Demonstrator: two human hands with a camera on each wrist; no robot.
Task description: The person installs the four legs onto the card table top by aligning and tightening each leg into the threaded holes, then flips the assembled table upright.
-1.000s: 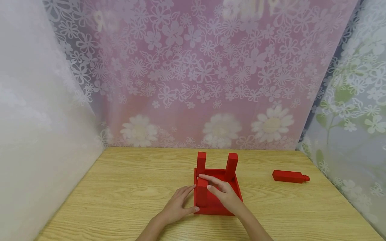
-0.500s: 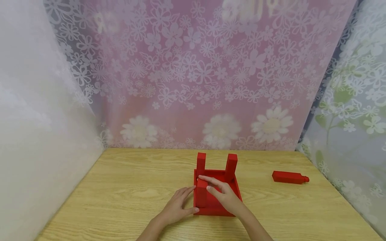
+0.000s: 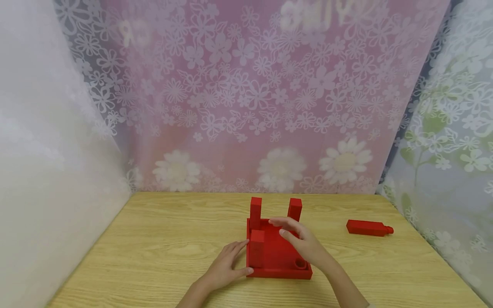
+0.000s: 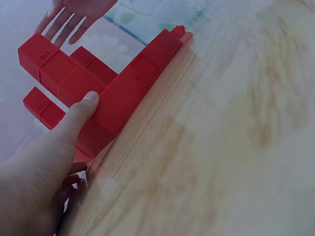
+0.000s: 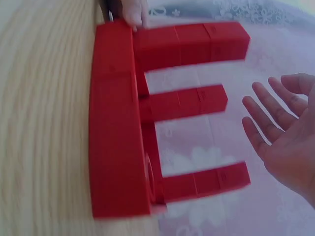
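Note:
A small red table (image 3: 279, 273) lies upside down, its rimmed square top on the wooden tabletop. Three square legs point up from its corners: near left (image 3: 256, 250), far left (image 3: 256, 211) and far right (image 3: 295, 208). A round socket (image 3: 300, 263) shows bare at the near right corner. My left hand (image 3: 223, 266) holds the near left corner, thumb on the front rim and fingers along the left side. Above the top, my right hand (image 3: 304, 243) is held with extended fingers; the right wrist view shows its palm (image 5: 290, 152) apart from the legs.
A loose red leg (image 3: 366, 227) with a round peg at its right end lies to the right on the wood-grain tabletop (image 3: 165, 239). Flowered curtains (image 3: 250, 98) hang behind and at the right, and a pale sheet (image 3: 57, 149) at the left.
My right hand has let go of the near left leg and moved right, uncovering that leg and the socket. My left hand keeps its place on the corner.

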